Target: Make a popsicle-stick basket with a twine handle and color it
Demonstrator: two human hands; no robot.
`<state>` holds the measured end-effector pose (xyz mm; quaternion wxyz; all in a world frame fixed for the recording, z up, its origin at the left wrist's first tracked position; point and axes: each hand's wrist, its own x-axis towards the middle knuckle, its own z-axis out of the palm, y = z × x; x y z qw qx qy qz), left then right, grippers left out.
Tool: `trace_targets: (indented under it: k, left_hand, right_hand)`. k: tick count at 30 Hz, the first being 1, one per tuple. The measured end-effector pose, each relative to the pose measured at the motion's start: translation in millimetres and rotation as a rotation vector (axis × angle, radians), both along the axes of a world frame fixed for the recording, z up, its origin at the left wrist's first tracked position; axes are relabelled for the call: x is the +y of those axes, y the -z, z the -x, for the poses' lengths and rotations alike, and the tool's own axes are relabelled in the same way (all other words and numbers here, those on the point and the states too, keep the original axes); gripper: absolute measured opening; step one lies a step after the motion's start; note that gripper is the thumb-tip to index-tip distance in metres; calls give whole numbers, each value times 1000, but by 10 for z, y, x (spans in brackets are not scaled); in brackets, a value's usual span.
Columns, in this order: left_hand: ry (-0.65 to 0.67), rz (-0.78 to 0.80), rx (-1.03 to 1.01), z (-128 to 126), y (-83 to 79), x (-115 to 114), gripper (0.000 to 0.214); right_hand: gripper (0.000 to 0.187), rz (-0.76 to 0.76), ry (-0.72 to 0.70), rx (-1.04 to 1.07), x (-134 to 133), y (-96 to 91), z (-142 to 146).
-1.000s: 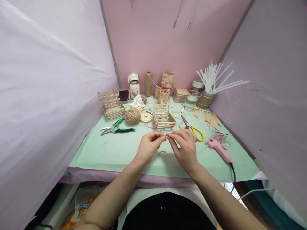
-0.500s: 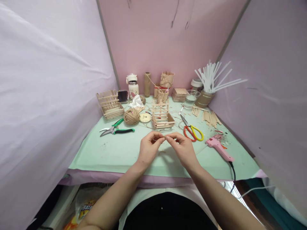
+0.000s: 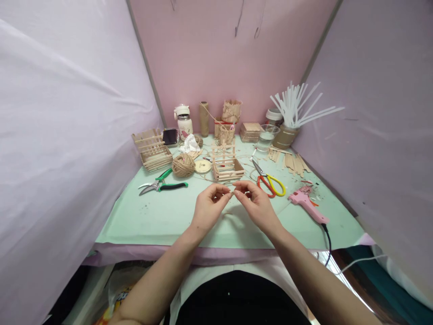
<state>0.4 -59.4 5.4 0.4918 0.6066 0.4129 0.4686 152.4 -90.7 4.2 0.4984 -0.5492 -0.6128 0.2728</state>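
Above the front middle of the table, my left hand [image 3: 210,205] is closed, its thumb and fingertips pinched round something too small to make out. Facing it, my right hand [image 3: 255,205] has its thumb and fingers curled in close to the same spot; what they hold there is hidden. The fingertips of both hands nearly meet. A short bit of twine [image 3: 228,214] shows below them near the tabletop. Just beyond the hands stands a small basket of wooden sticks [image 3: 228,171]. Red-and-yellow-handled scissors [image 3: 270,180] lie to the right of it.
Green-handled pruning shears [image 3: 164,186], a ball of twine [image 3: 183,165] and a second stick basket [image 3: 154,153] are at left. On the right lie a pink glue gun [image 3: 309,206] and loose craft sticks [image 3: 294,163]. Behind them, white glue sticks [image 3: 292,106] stand in a container.
My right fingers have parted slightly from my left fingertips, with the right index finger lifted a little. The whole view has shifted slightly; the things on the table keep their places.
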Motion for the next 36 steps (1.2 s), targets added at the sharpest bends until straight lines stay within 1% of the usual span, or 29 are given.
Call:
trace_targets:
  k: [2, 4, 7, 11, 15, 17, 19, 20, 22, 25, 27, 29, 32, 36]
  left_hand:
    - [-2, -12, 8, -4, -3, -10, 14]
    - [-1, -9, -6, -12, -8, -21, 13]
    - [-22, 22, -51, -30, -14, -33, 13]
    - [-49, 52, -121, -46, 4, -31, 15]
    - [-24, 78, -159, -52, 23, -30, 15]
    - [-18, 88, -173, -57, 22, -30, 16]
    - [-11, 122, -226, -62, 10, -24, 20]
    - [3, 163, -273, -63, 0, -18, 22]
    - [45, 295, -394, -60, -26, 3, 28]
    - [81, 488, -552, -46, -68, 45, 37]
    - [68, 543, -612, -36, -86, 67, 38]
    - [58, 559, -646, -29, -91, 78, 34]
    - [69, 550, -671, -21, -73, 76, 23]
    - [101, 525, -687, 2, -39, 67, 15]
  right_hand:
    - [18, -108, -9, -105, -4, 2, -18]
    - [13, -206, 17, -204, -10, 5, -23]
    - [12, -255, 72, -248, -22, 10, -10]
    - [16, -191, 71, -189, -32, 5, 13]
    - [17, -98, 39, -123, -31, -8, 9]
    - [16, -75, 47, -106, -27, -13, -5]
    - [16, -67, 62, -93, -25, -19, -21]
    - [17, -63, 65, -85, -25, -24, -27]
    - [21, -43, 44, -60, -30, -35, -32]
    - [24, 31, -37, -18, -50, -37, -23]
    - [22, 80, -81, -5, -68, -14, -11]
    - [18, 90, -87, -6, -86, 26, -3]
    - [10, 14, -29, -31, -108, 83, -3]
    - [3, -185, 64, -132, -133, 110, -20]
